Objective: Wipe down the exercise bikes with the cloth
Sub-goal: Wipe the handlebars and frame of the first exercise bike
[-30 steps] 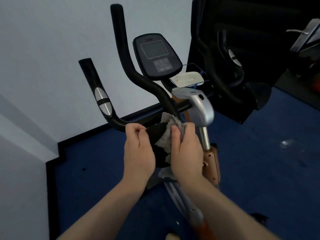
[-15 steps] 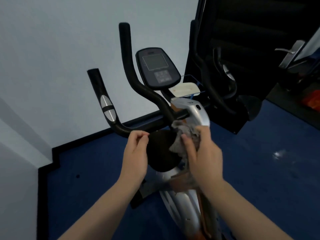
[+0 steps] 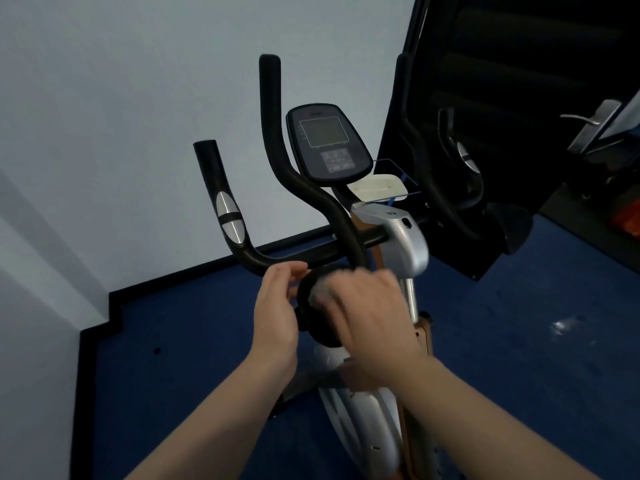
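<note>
An exercise bike [image 3: 403,244] with black handlebars [image 3: 277,168], a dark console [image 3: 327,143] and a silver post cover stands in front of me. A round black knob [image 3: 313,313] sits below the handlebar junction. My left hand [image 3: 277,313] curls around the knob's left edge. My right hand [image 3: 370,306] lies over the knob's right side, blurred by motion, pressing a grey cloth [image 3: 320,291] against it. Only a small patch of cloth shows under the fingers.
A white wall is behind the bike, with black skirting [image 3: 114,296] along blue carpet [image 3: 502,341]. A second black machine [image 3: 460,188] stands close on the right. A dark door with a metal handle [image 3: 588,126] is at far right.
My right hand has swung with the cloth from the silver post leftward onto the black knob. My left hand stays on the knob's left edge. The view has shifted slightly.
</note>
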A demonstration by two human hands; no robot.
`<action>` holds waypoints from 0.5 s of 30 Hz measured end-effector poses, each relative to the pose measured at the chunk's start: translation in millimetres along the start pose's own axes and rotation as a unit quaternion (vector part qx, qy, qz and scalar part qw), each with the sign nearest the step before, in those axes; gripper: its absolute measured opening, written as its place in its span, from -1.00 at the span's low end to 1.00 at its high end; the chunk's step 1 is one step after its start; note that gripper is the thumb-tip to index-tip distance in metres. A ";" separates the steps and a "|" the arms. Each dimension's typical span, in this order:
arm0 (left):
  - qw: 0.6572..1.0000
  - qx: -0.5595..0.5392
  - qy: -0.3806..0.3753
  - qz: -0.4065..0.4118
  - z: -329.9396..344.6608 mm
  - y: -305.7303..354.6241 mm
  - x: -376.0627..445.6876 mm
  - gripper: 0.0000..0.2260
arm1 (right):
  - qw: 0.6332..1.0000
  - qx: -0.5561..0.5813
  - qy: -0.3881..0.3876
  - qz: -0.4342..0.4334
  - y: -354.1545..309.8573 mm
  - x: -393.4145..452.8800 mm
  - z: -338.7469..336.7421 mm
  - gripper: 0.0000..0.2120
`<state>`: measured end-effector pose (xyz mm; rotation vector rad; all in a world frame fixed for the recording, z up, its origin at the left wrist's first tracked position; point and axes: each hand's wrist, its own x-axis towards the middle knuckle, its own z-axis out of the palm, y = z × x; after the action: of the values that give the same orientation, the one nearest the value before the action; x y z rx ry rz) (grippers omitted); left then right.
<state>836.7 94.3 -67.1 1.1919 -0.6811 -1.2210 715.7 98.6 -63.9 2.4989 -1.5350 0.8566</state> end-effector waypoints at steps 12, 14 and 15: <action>0.967 0.182 -0.014 0.175 18.6 12.6 16.1 -0.84 | 0.941 0.232 0.112 0.219 19.1 24.0 -15.9 -0.88; 0.955 0.228 -0.018 0.191 23.9 12.8 19.5 -0.83 | 0.958 0.194 0.036 0.208 10.9 30.1 -1.4 -0.82; 0.948 0.248 -0.016 0.201 24.0 11.3 19.8 -0.82 | 0.963 0.178 0.026 0.203 10.8 27.4 4.6 -0.78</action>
<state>824.2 67.1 -53.2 1.3530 -1.2402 -0.7438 717.8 69.8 -56.2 2.3811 -2.0772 1.3522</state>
